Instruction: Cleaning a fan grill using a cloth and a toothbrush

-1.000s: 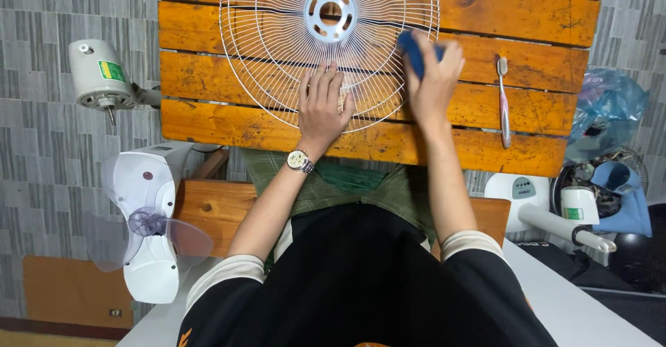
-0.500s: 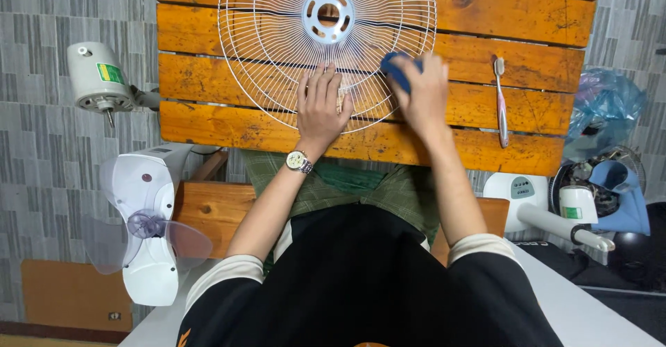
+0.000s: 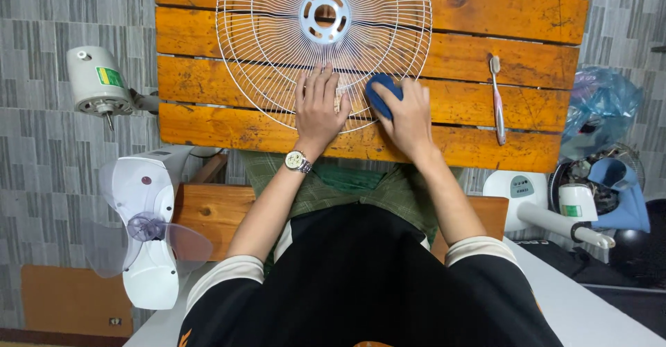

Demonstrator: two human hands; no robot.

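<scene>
My left hand lies flat, fingers spread wide and holding nothing, pressed on the lower part of the white wire fan guard, which rests on the orange wooden counter with its round hub toward the far side. A wristwatch sits on that wrist. My right hand is closed over a dark blue sponge, which pokes out past my fingers and touches the guard's wires at its lower right edge, just beside my left hand. To the right, well apart from the guard, a toothbrush with a white handle lies lengthwise across the planks. Off the counter's left end sits a grey fan motor with its shaft pointing down, and below it a white fan body with clear blades. At the right, beyond the counter, I see another white fan base and stand and a blue plastic bag.
</scene>
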